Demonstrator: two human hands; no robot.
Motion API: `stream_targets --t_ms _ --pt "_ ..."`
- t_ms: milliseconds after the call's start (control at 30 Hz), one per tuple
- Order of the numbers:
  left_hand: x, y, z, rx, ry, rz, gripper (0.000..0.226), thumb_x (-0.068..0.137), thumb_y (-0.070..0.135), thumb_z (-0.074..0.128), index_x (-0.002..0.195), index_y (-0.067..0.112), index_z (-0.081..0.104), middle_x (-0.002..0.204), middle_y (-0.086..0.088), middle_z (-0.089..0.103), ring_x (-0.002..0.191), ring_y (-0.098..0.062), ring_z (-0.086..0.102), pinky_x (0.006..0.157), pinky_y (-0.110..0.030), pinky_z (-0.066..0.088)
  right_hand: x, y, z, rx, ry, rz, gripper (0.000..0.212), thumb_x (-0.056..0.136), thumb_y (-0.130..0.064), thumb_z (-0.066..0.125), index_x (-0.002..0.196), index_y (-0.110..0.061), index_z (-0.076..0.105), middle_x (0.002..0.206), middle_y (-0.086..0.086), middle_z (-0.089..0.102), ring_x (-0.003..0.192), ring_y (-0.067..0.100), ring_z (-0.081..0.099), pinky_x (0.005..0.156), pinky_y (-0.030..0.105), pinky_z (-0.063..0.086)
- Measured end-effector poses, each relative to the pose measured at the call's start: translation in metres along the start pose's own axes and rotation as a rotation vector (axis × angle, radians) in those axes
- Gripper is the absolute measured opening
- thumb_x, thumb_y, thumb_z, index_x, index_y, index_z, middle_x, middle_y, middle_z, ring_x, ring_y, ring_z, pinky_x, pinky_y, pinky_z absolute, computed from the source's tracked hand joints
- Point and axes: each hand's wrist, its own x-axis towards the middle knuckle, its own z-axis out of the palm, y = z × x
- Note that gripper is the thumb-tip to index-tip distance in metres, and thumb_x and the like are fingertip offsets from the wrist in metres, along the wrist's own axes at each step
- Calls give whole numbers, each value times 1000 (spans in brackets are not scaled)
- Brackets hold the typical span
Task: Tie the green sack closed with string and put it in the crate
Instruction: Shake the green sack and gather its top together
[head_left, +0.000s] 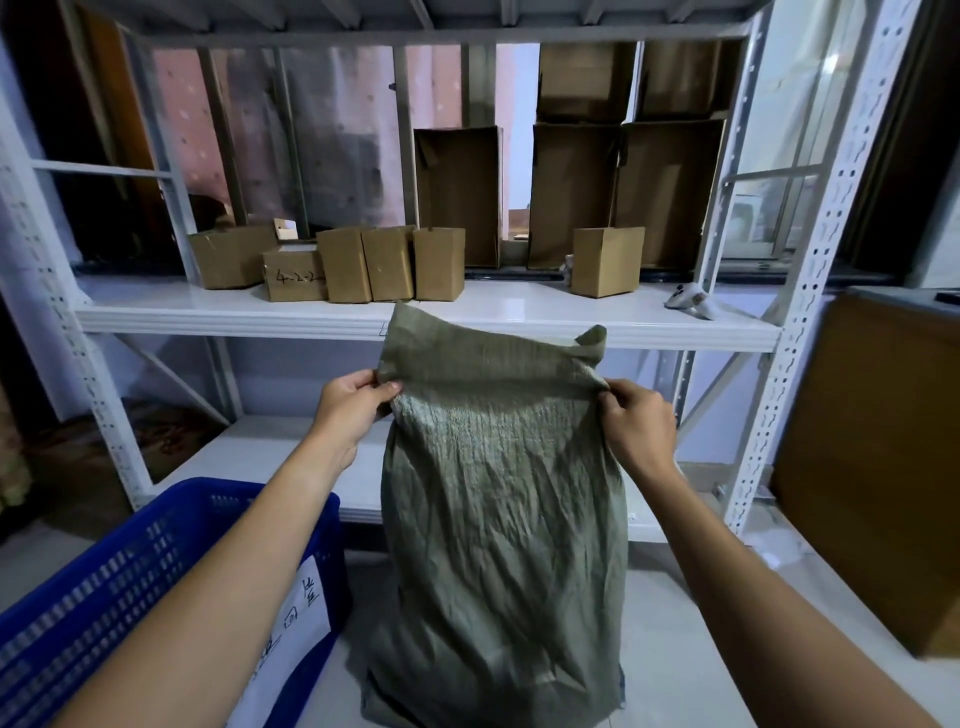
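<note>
The green woven sack (498, 514) stands upright on the floor in front of me, its bottom bulging and its top open. My left hand (349, 410) pinches the left side of the sack's mouth, and my right hand (636, 423) pinches the right side, so the rim is stretched flat between them. The far lip of the mouth sticks up above my hands. A blue slotted plastic crate (119, 587) with a white handwritten label sits at the lower left, partly behind my left forearm. I see no string.
A white metal shelving rack (311, 312) stands right behind the sack, with several small cardboard boxes (387, 262) and taller ones at the back. A white hand-held device (693, 301) lies at the shelf's right end. A brown wooden panel (872, 467) leans at the right.
</note>
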Motion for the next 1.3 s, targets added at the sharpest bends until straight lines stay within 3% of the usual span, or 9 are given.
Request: stream_targets --t_ms 200,433,500,633,700,833,933,1167,1300 --pt "-4 -1 11 -304 21 -150 19 95 -2 57 103 12 67 99 -7 72 87 -18 69 76 -28 55 5 -2 -3 592 -289 350 18 93 -4 57 91 -10 73 90 8 71 94 23 62 91 35 48" --pt "-3 -11 18 -295 -51 -199 24 93 8 65 117 7 67 100 -9 73 84 -19 66 82 -33 50 -8 -12 3 1132 -388 573 36 101 -6 33 104 -8 69 93 8 75 92 19 67 85 33 51" --pt "-1 -7 18 -204 -23 -188 25 90 11 69 114 5 68 95 -9 70 74 -18 60 70 -29 47 -9 -15 6 1195 -415 580 41 102 -9 27 112 -6 67 98 11 76 96 24 69 86 38 52" --pt "2 -2 17 -98 0 -137 13 91 8 69 98 6 59 81 -8 54 47 -10 36 39 -23 28 -7 -16 11 1174 -412 592 28 85 -21 43 89 -11 69 92 14 70 87 30 65 84 39 48" --pt "2 -1 17 -102 1 -126 19 92 6 67 103 5 52 84 -10 55 44 -11 37 38 -23 31 -6 -18 13 1105 -367 577 8 70 -19 47 62 -18 47 67 4 47 64 21 44 65 33 34" --pt "0 -3 17 -66 4 -129 19 91 11 70 101 8 54 77 -5 53 52 -12 44 51 -28 50 -14 -24 15 800 -414 475 9 62 -14 52 69 -11 48 59 3 43 52 16 39 44 22 30" --pt "2 -7 16 -87 13 -132 14 94 10 66 96 12 52 77 -6 48 54 -12 43 56 -29 54 -15 -24 13 565 -439 299 29 66 -20 59 91 -8 51 73 9 52 66 20 48 58 30 38" --pt "-5 -9 19 -72 -28 -73 18 97 8 60 86 15 47 86 -14 50 57 -15 43 67 -32 55 -15 -14 27 280 -416 35 17 94 -13 56 108 -7 50 91 5 56 83 17 54 63 25 44" --pt "-12 -6 20 -99 -85 -53 21 93 4 63 78 15 51 85 -10 58 57 -12 51 65 -30 51 -16 -12 30 202 -414 1 14 97 -20 50 109 -13 55 104 6 62 98 23 58 87 42 49"
